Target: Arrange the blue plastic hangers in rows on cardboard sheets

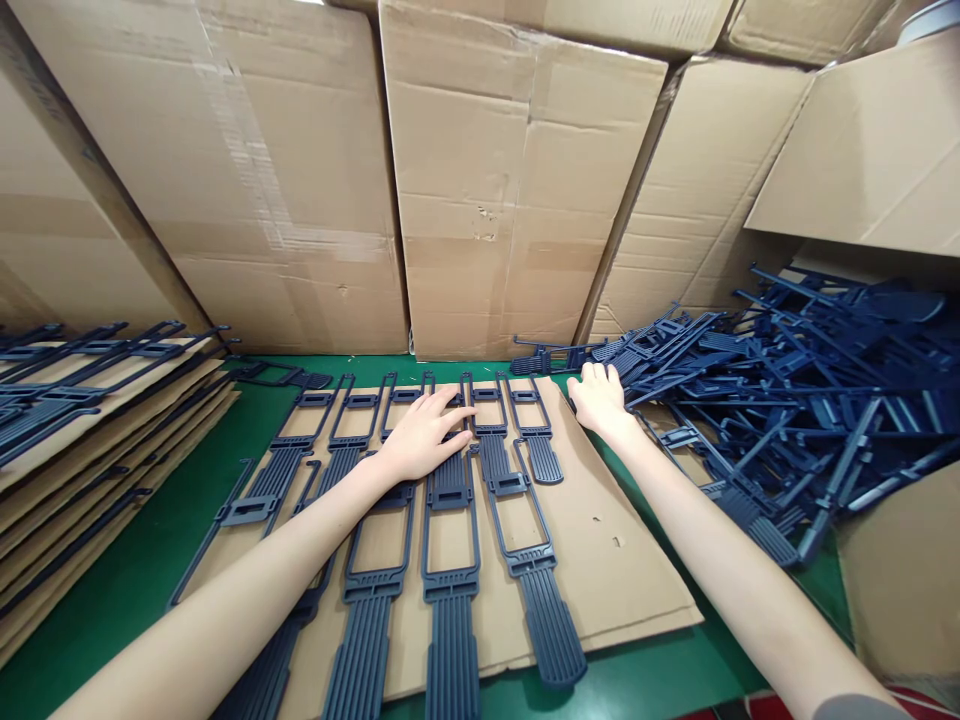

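Observation:
Dark blue plastic frame pieces with ribbed, paddle-like ends (pixel 450 640) lie in two overlapping rows on a flat cardboard sheet (pixel 600 590). My left hand (pixel 424 435) rests over the upper row near the middle, its fingers spread across the pieces and grasping none. Beyond the sheet's right edge, my right hand (pixel 600 400) is at the near left end of a loose heap of similar blue pieces (pixel 795 370). Its fingers are curled, and the tips are hidden, so what they hold cannot be made out.
At left, cardboard layers (pixel 120 470) are stacked with more blue pieces between and on top. Large cartons (pixel 517 190) form a wall behind the green table top (pixel 187 470). A single blue piece (pixel 281 374) lies by the stack. Another carton (pixel 900 570) stands at right.

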`<state>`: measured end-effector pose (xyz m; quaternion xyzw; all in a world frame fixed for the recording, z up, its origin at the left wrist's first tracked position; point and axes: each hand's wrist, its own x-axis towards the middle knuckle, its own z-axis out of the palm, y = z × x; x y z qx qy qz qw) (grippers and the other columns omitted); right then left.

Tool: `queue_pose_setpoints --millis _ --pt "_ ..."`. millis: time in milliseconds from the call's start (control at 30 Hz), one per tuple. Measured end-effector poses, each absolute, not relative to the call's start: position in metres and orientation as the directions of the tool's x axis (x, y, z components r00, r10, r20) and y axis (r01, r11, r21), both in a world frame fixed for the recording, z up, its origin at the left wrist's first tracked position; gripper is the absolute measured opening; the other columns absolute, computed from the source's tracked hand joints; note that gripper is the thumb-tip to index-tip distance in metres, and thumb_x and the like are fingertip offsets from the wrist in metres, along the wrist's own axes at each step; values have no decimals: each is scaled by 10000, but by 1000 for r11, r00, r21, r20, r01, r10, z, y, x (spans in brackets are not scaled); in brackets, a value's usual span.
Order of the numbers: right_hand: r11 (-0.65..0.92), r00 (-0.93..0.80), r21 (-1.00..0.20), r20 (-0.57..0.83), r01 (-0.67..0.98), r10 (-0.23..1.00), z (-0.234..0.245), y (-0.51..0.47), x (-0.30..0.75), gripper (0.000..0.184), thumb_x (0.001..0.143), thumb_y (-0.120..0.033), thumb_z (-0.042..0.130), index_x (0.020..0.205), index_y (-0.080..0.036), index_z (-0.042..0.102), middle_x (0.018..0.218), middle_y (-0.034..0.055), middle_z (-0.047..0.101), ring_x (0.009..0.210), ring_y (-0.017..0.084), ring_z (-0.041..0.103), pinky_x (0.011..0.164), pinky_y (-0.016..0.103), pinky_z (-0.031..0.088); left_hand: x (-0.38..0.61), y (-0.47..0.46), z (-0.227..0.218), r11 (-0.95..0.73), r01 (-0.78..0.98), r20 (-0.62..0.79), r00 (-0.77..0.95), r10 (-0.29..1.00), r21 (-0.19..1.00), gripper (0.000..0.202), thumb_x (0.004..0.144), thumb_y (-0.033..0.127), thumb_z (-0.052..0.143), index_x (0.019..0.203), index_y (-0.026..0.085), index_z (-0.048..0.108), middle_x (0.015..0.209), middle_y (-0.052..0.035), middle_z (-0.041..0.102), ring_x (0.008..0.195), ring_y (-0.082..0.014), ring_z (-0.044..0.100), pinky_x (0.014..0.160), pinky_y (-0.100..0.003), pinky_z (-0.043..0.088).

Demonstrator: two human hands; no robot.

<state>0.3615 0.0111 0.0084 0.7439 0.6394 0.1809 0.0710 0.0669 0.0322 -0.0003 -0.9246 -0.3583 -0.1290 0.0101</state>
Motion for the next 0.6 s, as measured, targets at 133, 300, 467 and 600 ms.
queue_pose_setpoints --millis 133,300,467,600 --pt "-194 154 340 142 920 978 16 9 361 285 805 -129 516 1058 -138 648 1233 182 480 1188 305 396 1036 473 183 67 32 1 -746 663 243 714 656 65 437 949 455 385 1307 249 529 1471 -133 370 1383 -284 299 1121 -502 237" --pt "-209 186 350 99 913 978 23 8 364 318 776 -162 594 1090 -156 644 1288 177 446 1252 307 348 1046 474 164 66 32 1 -746 664 242 716 654 49 439 952 450 382 1316 249 520 1463 -136 380 1381 -281 304 1120 -494 242" --pt "-242 224 328 94 913 970 25 9 368 452 674 -295 751 1100 -192 642 1341 180 387 1294 379 276 1007 524 194 67 32 0 -745 665 241 715 657 57 440 948 456 389 1316 253 519 1468 -129 374 1383 -279 300 1122 -497 239" --pt "-255 205 254 205 933 957 29 7 367 216 816 -226 612 1027 -200 650 1290 165 421 1224 348 363 927 502 308 67 31 1 -742 668 229 714 661 56 434 952 445 382 1316 251 517 1467 -125 377 1384 -278 297 1119 -493 247"
